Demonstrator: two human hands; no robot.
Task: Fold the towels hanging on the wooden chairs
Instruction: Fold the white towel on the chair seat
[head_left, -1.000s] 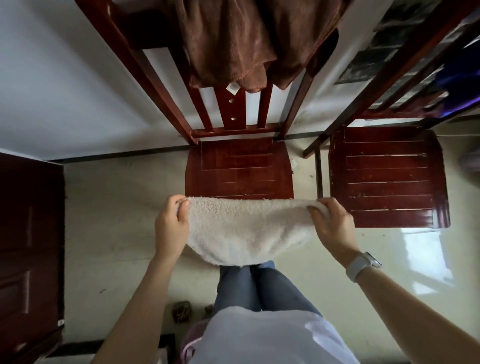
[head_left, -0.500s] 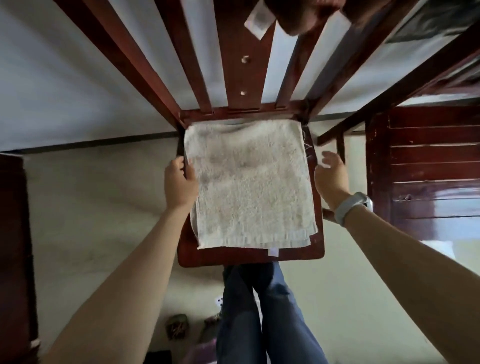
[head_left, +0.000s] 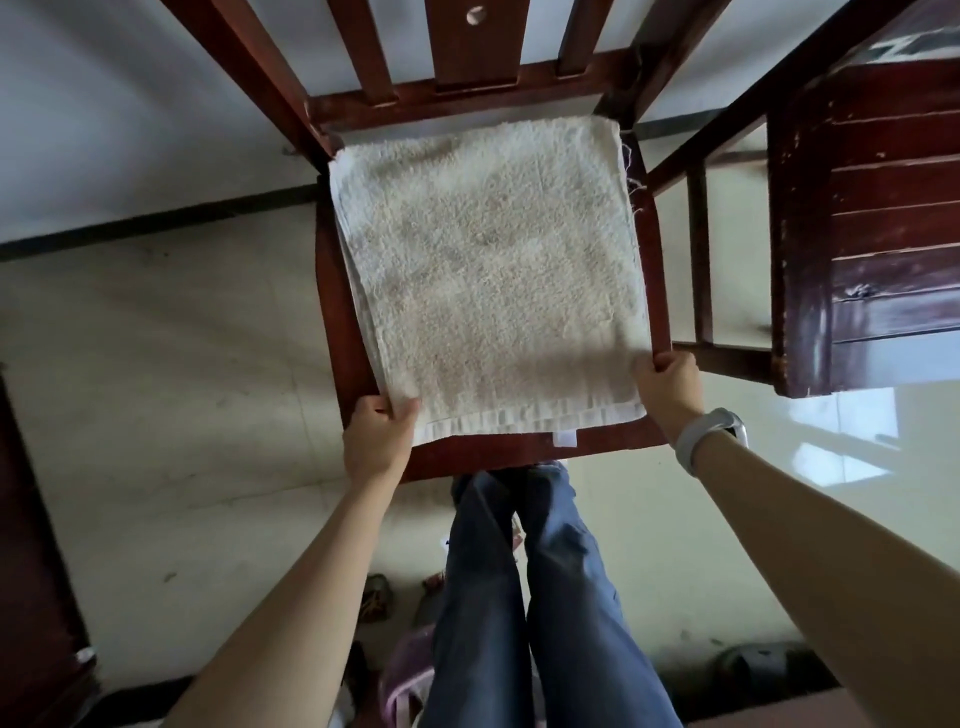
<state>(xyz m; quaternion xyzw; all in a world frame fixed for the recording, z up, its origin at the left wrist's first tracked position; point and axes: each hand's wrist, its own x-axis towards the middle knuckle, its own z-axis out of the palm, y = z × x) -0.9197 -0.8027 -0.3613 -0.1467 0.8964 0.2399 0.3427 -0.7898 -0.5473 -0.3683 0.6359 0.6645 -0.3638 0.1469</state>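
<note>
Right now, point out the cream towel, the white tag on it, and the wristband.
cream towel (head_left: 488, 265), head view, middle of its top face.
white tag (head_left: 565, 438), head view, centre of the tag.
wristband (head_left: 702, 432), head view, band on the right wrist.

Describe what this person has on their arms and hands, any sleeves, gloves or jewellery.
Both forearms are bare with no sleeves showing, and neither the left hand nor the right hand wears a glove. No rings are visible on the fingers. The only item worn is a pale grey wristband on the right wrist, rounded and smooth like a fitness tracker or watch; its face cannot be seen.
</note>
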